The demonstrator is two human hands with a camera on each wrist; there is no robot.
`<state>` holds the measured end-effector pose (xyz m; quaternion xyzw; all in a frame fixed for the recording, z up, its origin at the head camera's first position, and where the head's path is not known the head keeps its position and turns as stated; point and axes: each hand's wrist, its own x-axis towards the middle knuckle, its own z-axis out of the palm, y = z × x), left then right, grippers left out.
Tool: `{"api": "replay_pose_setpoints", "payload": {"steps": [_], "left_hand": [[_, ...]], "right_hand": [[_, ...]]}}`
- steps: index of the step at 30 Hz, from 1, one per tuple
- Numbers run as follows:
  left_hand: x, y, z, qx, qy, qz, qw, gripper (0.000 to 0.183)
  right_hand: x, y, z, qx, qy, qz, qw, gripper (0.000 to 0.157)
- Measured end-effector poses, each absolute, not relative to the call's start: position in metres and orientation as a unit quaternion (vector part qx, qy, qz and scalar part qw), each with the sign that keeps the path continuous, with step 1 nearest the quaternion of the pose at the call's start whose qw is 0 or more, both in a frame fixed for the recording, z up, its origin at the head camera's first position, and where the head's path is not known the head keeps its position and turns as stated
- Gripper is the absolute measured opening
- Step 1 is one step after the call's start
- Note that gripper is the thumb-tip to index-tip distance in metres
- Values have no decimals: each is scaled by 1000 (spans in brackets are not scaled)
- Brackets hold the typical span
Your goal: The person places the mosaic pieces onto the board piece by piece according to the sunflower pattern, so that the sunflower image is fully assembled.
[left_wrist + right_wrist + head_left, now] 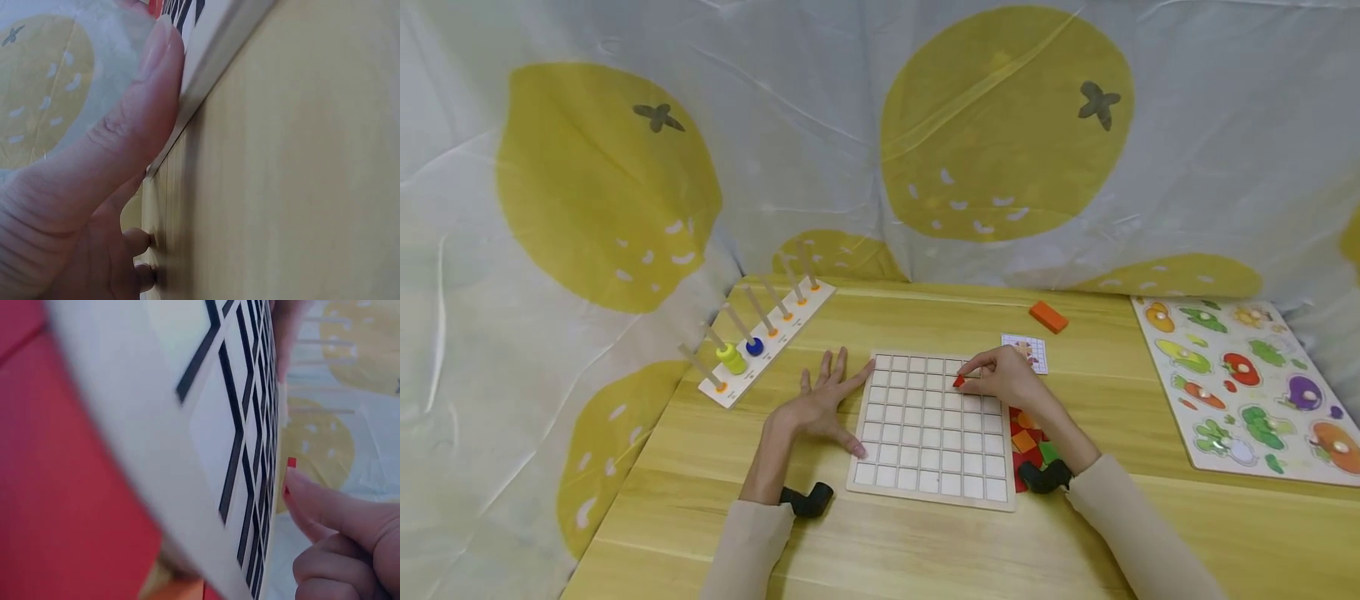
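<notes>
A white grid board [930,503] with a pale wooden frame lies on the table between both hands. My left hand [817,403] rests at its left edge, fingers spread, with thumb and index finger touching the frame. In the left wrist view the thumb [134,119] lies along the board's side [209,75]. Over the upper right squares, my right hand [1011,382] pinches a small red tile [958,381] between thumb and index finger. The red tile [291,464] shows at the fingertips in the right wrist view; whether it touches the board I cannot tell.
Loose red, orange and green tiles [1024,442] lie right of the board, partly under the right forearm. A pattern card [1036,353] and an orange block [1048,317] are behind. A peg stand [767,342] with yellow and blue beads stands left; a vegetable puzzle [1247,383] lies right.
</notes>
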<state>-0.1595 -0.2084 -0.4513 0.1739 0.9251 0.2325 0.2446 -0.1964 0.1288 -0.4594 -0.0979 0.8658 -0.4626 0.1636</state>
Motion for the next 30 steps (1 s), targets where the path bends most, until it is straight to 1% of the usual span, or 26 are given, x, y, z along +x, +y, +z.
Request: {"api": "replay_pose_setpoints", "payload": {"steps": [5,15,21,25,30], "left_hand": [[-160,-207,-450,174,925,231,245,137],[-160,-207,-450,170,926,228,247,137],[-160,-207,-451,170,926,226,249,137],[-161,-208,-452,171,926,228,248,137],[-161,-208,-452,174,925,232,248,137]], "right_hand": [[-199,120,-460,-78,869,-458,169,19],[-202,122,-460,-56,861,-467,194,15],[-202,119,-459,-43,870,-454,185,9],[-201,118,-460,-49,878,-444,174,9],[-202,118,-461,-53,866,-466,173,9]]}}
